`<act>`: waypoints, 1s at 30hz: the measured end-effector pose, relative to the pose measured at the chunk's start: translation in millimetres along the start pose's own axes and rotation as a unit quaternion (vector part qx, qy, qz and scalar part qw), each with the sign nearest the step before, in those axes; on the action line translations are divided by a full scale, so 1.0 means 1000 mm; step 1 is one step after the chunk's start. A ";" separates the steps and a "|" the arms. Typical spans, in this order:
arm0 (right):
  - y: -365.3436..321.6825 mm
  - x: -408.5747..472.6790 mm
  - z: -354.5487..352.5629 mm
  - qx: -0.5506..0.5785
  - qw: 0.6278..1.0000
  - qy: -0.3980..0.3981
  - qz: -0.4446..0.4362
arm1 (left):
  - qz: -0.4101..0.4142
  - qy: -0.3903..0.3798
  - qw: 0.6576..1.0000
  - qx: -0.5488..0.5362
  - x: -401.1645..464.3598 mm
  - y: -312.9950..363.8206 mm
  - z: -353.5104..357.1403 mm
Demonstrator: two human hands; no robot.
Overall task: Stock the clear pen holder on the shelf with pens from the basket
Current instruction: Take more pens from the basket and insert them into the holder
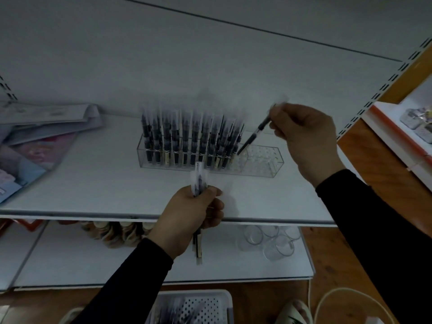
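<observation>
A clear pen holder [264, 163] stands on the white shelf [93, 183]. Its left and middle holes hold several dark wrapped pens [187, 139], while the right end shows bare holes. My right hand [308, 141] pinches one dark pen [253, 135] by its upper end, tilted, with the tip touching the holder just right of the last filled row. My left hand [189, 216] is in front of the shelf edge, closed around a small bundle of wrapped pens [198, 181] held upright. The white perforated basket [194, 307] with more pens sits on the floor below.
Flat packaged items [39, 136] lie on the shelf's left part. On the lower shelf stand clear cups [271, 239] and brownish round goods [112, 232]. A white cable [327, 298] loops on the wooden floor at right. Another display with small items [418, 122] is at far right.
</observation>
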State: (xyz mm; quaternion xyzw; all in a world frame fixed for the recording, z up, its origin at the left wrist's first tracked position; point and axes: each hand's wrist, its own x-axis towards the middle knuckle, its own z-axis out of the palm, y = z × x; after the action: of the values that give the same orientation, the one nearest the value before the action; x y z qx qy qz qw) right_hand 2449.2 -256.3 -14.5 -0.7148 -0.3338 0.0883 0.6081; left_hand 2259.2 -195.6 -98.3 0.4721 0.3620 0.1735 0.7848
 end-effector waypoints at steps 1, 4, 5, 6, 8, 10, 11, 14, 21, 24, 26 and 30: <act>0.000 0.002 0.002 -0.020 1.000 -0.001 -0.017 | 0.003 -0.001 1.000 0.007 0.000 0.000 0.000; 0.002 0.005 0.008 -0.078 0.996 -0.002 -0.047 | 0.007 0.003 1.000 0.019 0.000 -0.001 -0.001; 0.003 0.005 0.009 -0.090 0.994 -0.002 -0.053 | 0.008 0.004 1.000 0.021 0.001 -0.001 -0.001; 0.004 0.006 0.010 -0.101 0.993 -0.003 -0.056 | 0.008 0.005 1.000 0.024 0.001 -0.001 -0.001; 0.005 0.006 0.012 -0.119 0.991 -0.007 -0.062 | 0.008 0.008 0.999 0.030 0.001 -0.001 -0.002; 0.007 0.005 0.014 -0.137 0.988 -0.019 -0.069 | 0.010 0.013 0.999 0.037 0.001 -0.001 -0.003; 0.008 0.004 0.015 -0.146 0.986 -0.026 -0.070 | 0.012 0.014 0.999 0.041 0.001 -0.001 -0.003; 0.014 0.002 0.019 -0.161 0.984 -0.041 -0.062 | 0.014 0.013 0.999 0.051 0.001 -0.001 -0.003; 0.023 -0.006 0.025 -0.187 0.978 -0.065 -0.063 | 0.015 0.016 0.998 0.057 0.001 -0.001 -0.004; 0.026 -0.007 0.027 -0.203 0.975 -0.065 -0.064 | 0.013 0.016 0.998 0.057 0.001 -0.001 -0.004; 0.026 -0.006 0.027 -0.206 0.974 -0.067 -0.063 | 0.012 0.015 0.998 0.056 0.002 -0.001 -0.004; 0.027 -0.012 0.025 -0.216 0.973 -0.070 -0.046 | 0.008 0.007 0.999 0.047 0.002 -0.001 -0.004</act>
State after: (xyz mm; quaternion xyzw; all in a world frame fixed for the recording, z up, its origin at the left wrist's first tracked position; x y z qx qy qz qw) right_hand 2436.7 -243.9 -48.8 -0.8054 -0.4188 0.0360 0.4179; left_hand 2257.3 -192.4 -100.7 0.5102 0.3717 0.1655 0.7577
